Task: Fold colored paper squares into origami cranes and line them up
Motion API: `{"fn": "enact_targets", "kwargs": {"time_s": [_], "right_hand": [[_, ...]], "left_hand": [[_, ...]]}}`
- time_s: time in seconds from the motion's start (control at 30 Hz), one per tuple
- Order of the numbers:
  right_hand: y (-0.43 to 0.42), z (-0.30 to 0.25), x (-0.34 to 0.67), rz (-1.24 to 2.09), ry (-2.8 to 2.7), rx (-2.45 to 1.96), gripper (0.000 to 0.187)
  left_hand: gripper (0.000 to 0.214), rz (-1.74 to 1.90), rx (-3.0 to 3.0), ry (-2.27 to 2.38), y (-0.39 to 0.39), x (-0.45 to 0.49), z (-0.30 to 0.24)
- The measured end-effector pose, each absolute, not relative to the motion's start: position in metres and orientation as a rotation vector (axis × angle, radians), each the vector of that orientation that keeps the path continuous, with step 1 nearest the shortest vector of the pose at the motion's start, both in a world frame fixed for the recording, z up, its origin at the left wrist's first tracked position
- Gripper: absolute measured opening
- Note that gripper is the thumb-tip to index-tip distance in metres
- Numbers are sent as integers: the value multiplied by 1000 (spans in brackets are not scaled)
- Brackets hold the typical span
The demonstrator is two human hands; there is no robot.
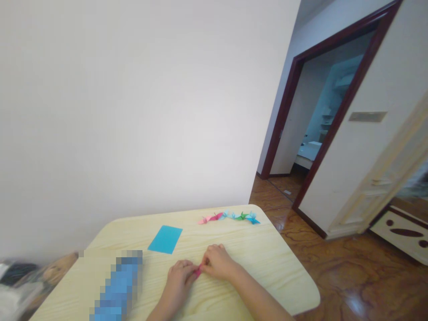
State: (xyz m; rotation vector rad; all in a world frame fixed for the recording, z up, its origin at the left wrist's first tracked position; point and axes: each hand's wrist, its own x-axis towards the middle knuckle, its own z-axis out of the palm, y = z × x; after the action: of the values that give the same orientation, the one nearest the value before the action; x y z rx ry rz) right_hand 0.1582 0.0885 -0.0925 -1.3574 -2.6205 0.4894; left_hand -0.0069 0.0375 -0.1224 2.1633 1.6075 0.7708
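Between my two hands is a small folded piece of pink paper (pixel 198 270), low over the table's front middle and mostly covered by fingers. My left hand (pixel 180 278) pinches its left side, with the fingers curled. From the right, my right hand (pixel 216 262) grips the other end between thumb and fingers. Beyond my left hand lies a flat blue sheet of paper (pixel 166 240). Toward the back right edge, several small folded paper figures (pixel 229 216) in pink, red, light blue, green and blue sit in a row.
The pale wood-grain table (pixel 130 232) stands against a white wall (pixel 150 111). A pixelated blue object (pixel 117 285) is at the front left. Off the right side are a brown wooden floor (pixel 347 276) and a doorway with a dark red frame (pixel 341 120).
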Motion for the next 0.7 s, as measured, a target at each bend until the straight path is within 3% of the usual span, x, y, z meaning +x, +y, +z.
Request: {"fn": "enact_targets", "kwargs": {"time_s": [0.33, 0.47, 0.63, 0.7], "right_hand": [[90, -96, 155, 550, -2516, -1533, 16], [94, -99, 154, 581, -2410, -1689, 26], [103, -94, 153, 684, -2374, -1770, 32], [106, -91, 153, 720, -2375, -1778, 33]], "left_hand": [[17, 810, 2132, 1724, 32, 2, -120], [19, 747, 2173, 1784, 23, 4, -122], [52, 413, 2338, 1821, 11, 5, -128], [55, 355, 2388, 1795, 7, 5, -127]]}}
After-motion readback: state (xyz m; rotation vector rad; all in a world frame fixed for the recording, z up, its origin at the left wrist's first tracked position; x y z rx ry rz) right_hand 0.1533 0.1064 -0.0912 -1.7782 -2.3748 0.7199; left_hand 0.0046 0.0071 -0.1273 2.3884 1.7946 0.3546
